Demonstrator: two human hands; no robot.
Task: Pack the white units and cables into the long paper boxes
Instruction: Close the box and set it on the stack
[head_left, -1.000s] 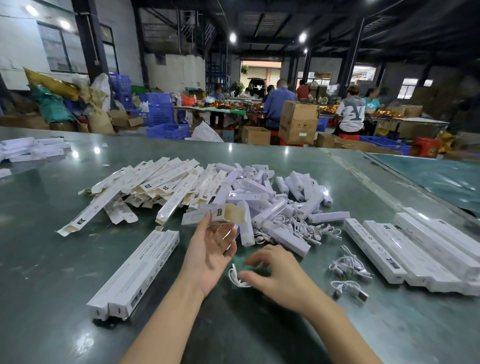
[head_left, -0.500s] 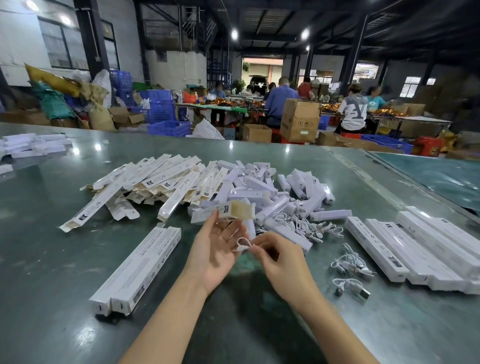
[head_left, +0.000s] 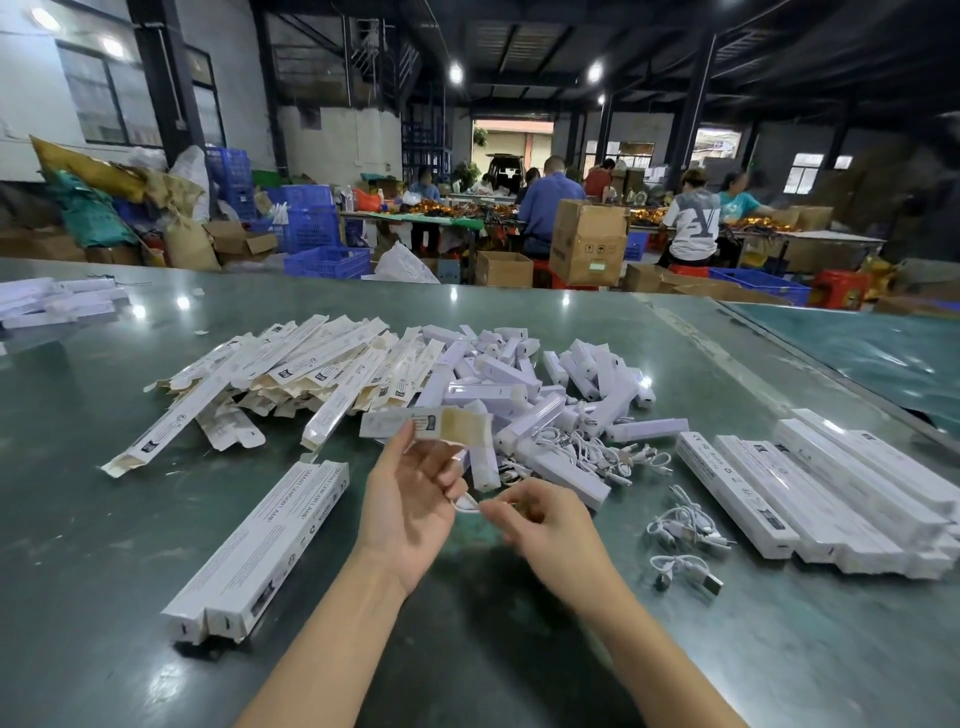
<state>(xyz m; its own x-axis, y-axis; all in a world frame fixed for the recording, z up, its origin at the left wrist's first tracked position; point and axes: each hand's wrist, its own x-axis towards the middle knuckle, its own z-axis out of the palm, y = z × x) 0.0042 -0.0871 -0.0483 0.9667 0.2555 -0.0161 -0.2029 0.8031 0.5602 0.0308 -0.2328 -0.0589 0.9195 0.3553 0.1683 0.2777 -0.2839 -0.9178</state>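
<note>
While both pinch it, white cable (head_left: 464, 506) between left hand (head_left: 410, 499) and right hand (head_left: 545, 525).

Green tabletop (head_left: 104, 519), blue crates (head_left: 311, 228) behind, stacked cardboard boxes (head_left: 587, 244), seated workers (head_left: 691, 218) at far tables, ceiling lights (head_left: 456, 73)

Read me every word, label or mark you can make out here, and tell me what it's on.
"SMART SENSOR LAMP" (seen upside down, so probably): closed long box, near left.
"CE": far end of that same box, and on the nearest packed box on the right.
Handling pictograms, no words: cardboard carton.
All other print on the boxes: too small or blurred to read.
</note>
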